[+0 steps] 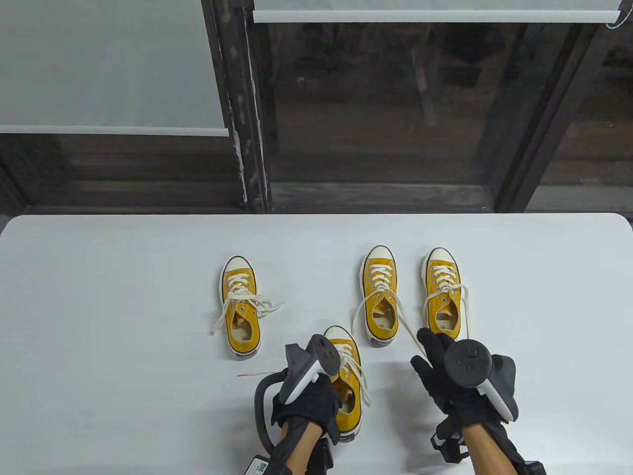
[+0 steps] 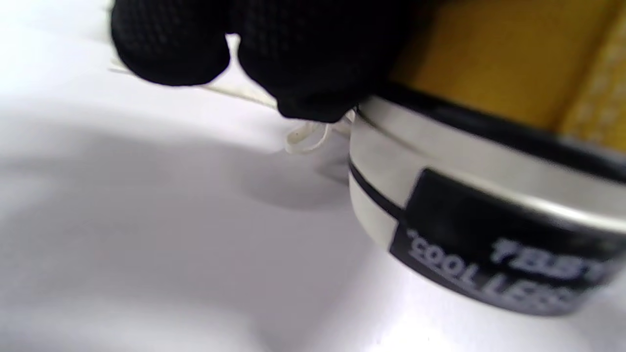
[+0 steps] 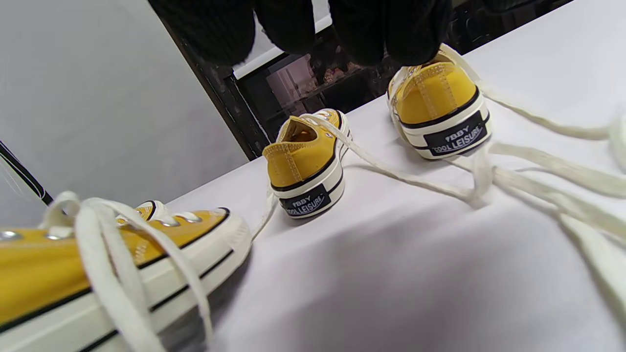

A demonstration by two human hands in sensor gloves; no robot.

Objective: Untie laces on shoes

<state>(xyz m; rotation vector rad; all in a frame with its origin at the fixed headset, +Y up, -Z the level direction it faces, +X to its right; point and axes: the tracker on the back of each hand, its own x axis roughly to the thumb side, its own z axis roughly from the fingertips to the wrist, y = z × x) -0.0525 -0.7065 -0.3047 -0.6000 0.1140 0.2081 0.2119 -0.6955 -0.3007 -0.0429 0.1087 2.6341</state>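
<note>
Four yellow low-top sneakers with cream laces stand on the white table point(image 1: 99, 297). The nearest shoe point(image 1: 350, 363) lies partly under my left hand point(image 1: 306, 396). Its heel point(image 2: 489, 161) fills the left wrist view, where my gloved fingertips point(image 2: 293, 63) pinch its lace point(image 2: 308, 138) down by the heel. That lace's free end point(image 1: 257, 373) trails left across the table. My right hand point(image 1: 429, 354) hovers open and empty, fingers spread, just behind the two right shoes point(image 1: 380, 302) point(image 1: 445, 297), whose laces point(image 3: 538, 181) lie loose. The left shoe point(image 1: 240, 307) still shows a bow.
The table's far edge point(image 1: 316, 215) meets a dark window frame point(image 1: 247, 123). The loose laces from the right pair point(image 1: 405, 321) spread over the table toward my right hand. The bare tabletop point(image 1: 99, 396) runs wide at the left and front right.
</note>
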